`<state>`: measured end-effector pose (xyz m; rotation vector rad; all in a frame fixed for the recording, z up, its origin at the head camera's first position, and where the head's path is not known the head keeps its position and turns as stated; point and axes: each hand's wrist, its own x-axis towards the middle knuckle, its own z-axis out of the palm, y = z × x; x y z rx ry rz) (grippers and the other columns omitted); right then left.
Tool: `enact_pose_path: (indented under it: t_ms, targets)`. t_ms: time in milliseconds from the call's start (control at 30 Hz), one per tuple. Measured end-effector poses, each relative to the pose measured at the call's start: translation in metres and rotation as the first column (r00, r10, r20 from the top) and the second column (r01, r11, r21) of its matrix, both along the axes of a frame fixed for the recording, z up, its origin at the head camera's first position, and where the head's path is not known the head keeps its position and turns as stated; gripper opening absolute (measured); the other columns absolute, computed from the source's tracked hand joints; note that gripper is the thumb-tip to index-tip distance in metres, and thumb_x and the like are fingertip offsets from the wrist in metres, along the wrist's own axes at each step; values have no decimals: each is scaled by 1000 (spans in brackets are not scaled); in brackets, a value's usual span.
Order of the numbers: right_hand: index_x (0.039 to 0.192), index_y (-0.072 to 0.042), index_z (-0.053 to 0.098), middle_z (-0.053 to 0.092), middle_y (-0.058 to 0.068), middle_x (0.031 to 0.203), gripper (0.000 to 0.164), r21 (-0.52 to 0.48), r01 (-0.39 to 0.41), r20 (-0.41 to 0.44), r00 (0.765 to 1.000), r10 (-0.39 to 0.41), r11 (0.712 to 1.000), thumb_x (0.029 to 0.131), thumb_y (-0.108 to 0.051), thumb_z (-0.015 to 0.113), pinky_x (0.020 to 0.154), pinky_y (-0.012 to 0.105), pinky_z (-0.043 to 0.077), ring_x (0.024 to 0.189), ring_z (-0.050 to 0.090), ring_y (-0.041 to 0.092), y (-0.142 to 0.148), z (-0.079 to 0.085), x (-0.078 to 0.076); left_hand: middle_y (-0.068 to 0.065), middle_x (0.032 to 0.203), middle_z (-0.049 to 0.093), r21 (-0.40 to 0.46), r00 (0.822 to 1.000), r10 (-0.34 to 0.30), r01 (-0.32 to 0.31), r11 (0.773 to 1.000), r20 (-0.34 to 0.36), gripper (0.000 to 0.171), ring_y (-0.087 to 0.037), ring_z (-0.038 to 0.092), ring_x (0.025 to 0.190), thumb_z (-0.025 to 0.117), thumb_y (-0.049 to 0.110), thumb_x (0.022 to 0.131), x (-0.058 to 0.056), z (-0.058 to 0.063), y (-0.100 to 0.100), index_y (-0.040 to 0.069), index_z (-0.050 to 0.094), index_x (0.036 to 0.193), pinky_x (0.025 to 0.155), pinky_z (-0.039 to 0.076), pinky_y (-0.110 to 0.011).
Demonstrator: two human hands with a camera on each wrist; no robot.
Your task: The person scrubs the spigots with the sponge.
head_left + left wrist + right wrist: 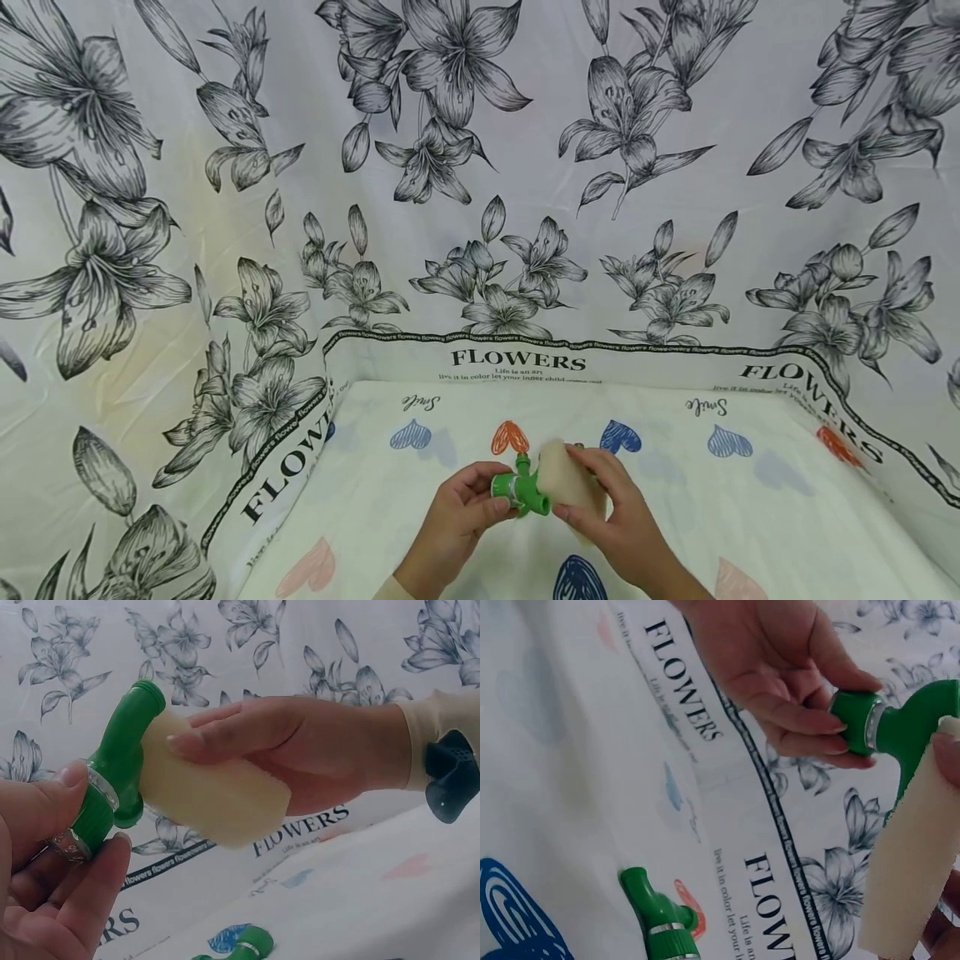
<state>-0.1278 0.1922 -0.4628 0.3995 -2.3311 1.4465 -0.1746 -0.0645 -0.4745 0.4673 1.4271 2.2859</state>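
My left hand [456,518] pinches a green plastic hose connector [531,493], a branched piece with a silver band, by its ribbed collar. In my right hand [626,518] is a cream sponge [564,479], gripped between thumb and fingers. The left wrist view shows the sponge [217,791] right against the branches of the connector [124,746], overlapping part of it. Both are raised above the cloth. A second green connector [660,911] with a similar silver band lies on the cloth beyond the hands, mostly hidden behind the sponge in the head view.
A white cloth [390,508] with coloured hearts covers the table. Around its back and sides hangs a curtain [510,275] printed with black flowers and lettering. A dark strap device [451,776] is worn on the right wrist.
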Motion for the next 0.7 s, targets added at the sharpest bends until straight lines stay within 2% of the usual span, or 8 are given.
enact_pose_path:
  t_ms: [133, 267, 500, 700]
  targets:
    - [154, -17, 59, 59, 0, 140, 66, 23, 94, 2, 996, -94, 995, 95, -22, 89, 97, 55, 57, 123, 55, 20, 2, -1, -3, -19, 127, 70, 1, 1000, -9, 9, 1000, 0, 36, -26, 71, 116, 74, -4, 101, 2, 2, 1, -5, 64, 135, 104, 57, -46]
    - [154, -15, 60, 58, 2, 139, 68, 8, 141, 41, 989, -142, 990, 94, -21, 90, 99, 55, 56, 122, 55, 20, 6, -2, -5, -21, 129, 69, -7, 1000, -16, 16, 1000, -1, 40, -28, 71, 118, 77, -5, 99, 3, 5, 3, -7, 63, 136, 104, 57, -47]
    - [155, -15, 59, 58, 1, 140, 67, -19, 117, 35, 993, -116, 993, 95, -23, 89, 96, 46, 58, 119, 54, 19, 3, -5, -3, -22, 130, 68, -26, 1000, 5, -5, 1000, -5, 47, -27, 71, 117, 76, -7, 99, 2, 3, 4, -16, 55, 140, 103, 58, -47]
    - [154, -21, 60, 59, -5, 137, 65, -32, 54, 13, 998, -53, 998, 96, -21, 88, 95, 39, 58, 118, 57, 18, -5, -8, 3, -21, 129, 70, -53, 999, 50, -49, 997, 17, 41, -26, 71, 115, 78, -4, 99, 0, 1, 4, -9, 63, 136, 101, 59, -44]
